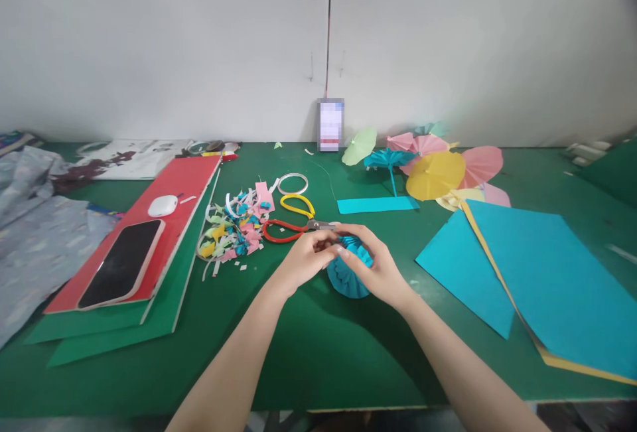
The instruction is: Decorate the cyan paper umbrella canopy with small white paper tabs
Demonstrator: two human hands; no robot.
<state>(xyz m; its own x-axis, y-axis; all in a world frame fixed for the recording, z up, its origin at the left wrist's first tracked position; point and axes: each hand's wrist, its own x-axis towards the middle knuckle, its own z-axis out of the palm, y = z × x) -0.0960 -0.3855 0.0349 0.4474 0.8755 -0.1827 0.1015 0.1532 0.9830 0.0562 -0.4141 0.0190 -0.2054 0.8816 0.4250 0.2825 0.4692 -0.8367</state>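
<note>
in the head view, the left hand (313, 256) and right hand (373, 256) come together, fingertips pinching the top of the pleated blue paper (350, 281), which sits between and just below them over the green worktop (318, 365). scissors (316, 225) lie just beyond the left hand, paper scraps (241, 227) farther left; blue sheets (557, 273) lie right of the right hand, paper umbrellas (435, 175) beyond it.

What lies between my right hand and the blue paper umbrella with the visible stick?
In the head view, a blue paper strip lies between your right hand and that umbrella.
</note>
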